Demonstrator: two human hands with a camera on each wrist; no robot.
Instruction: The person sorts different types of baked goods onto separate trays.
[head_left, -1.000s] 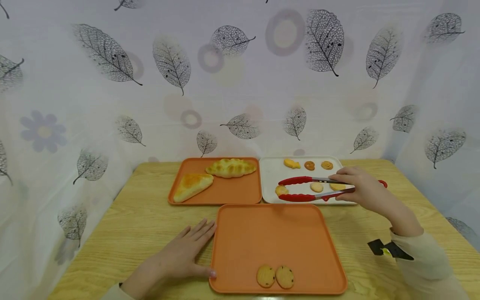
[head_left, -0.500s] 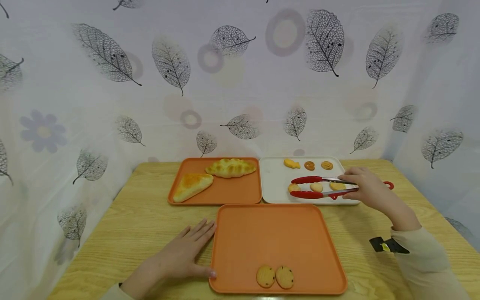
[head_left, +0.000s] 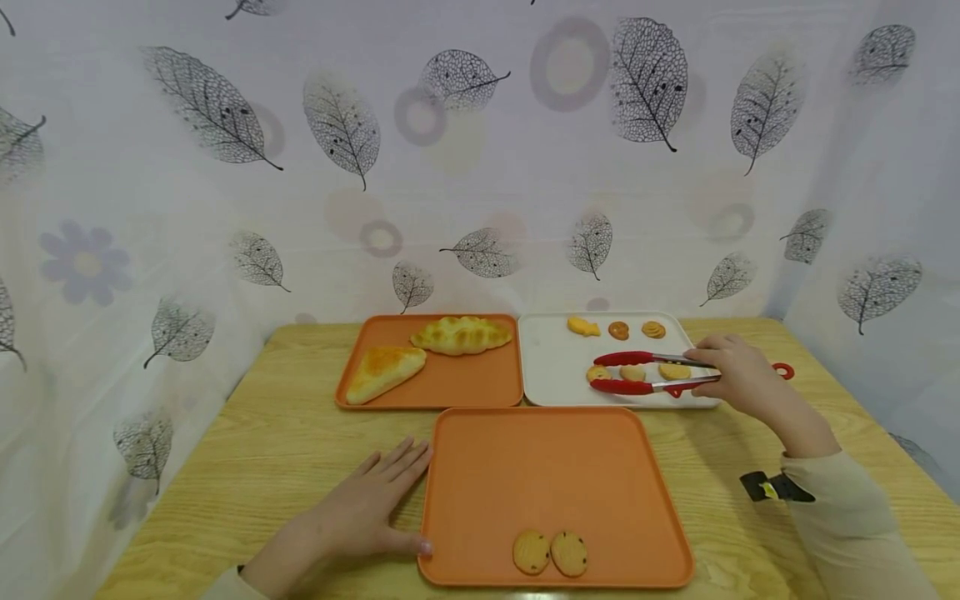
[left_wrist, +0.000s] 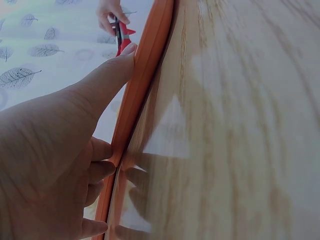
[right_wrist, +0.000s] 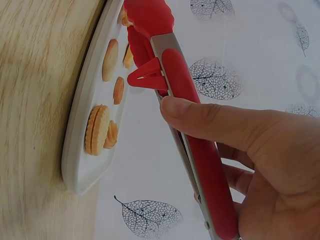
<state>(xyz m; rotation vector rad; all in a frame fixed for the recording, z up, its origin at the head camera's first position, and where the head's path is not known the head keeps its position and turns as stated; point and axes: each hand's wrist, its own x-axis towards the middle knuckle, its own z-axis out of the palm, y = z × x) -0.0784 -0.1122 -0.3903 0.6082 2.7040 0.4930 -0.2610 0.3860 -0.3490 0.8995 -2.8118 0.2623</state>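
Observation:
My right hand (head_left: 750, 379) grips a pair of red-and-steel tongs (head_left: 630, 358) over the white tray (head_left: 551, 354). A small round cookie (head_left: 598, 375) lies between the red tong tips at their far end. Beside it a pale oval cookie (head_left: 633, 373) and a yellow cookie (head_left: 675, 372) also show between the tong arms. In the right wrist view, the thumb presses along the tong handle (right_wrist: 200, 155), above a scalloped sandwich cookie (right_wrist: 97, 130). Fingers spread, my left hand (head_left: 367, 508) rests against the left edge of the front orange tray (head_left: 540, 475).
Two speckled oval cookies (head_left: 551, 553) lie near the front tray's lower edge. A second orange tray (head_left: 465, 383) at the back left bears a triangular bread (head_left: 386, 372) and a braided loaf (head_left: 461, 335). A fish-shaped cracker (head_left: 582, 326) and two brown cookies (head_left: 636, 330) line the white tray's back.
The tongs and the small round cookie between their tips have moved to the right across the white tray, closer to the pale oval cookie. My left hand has stayed in place.

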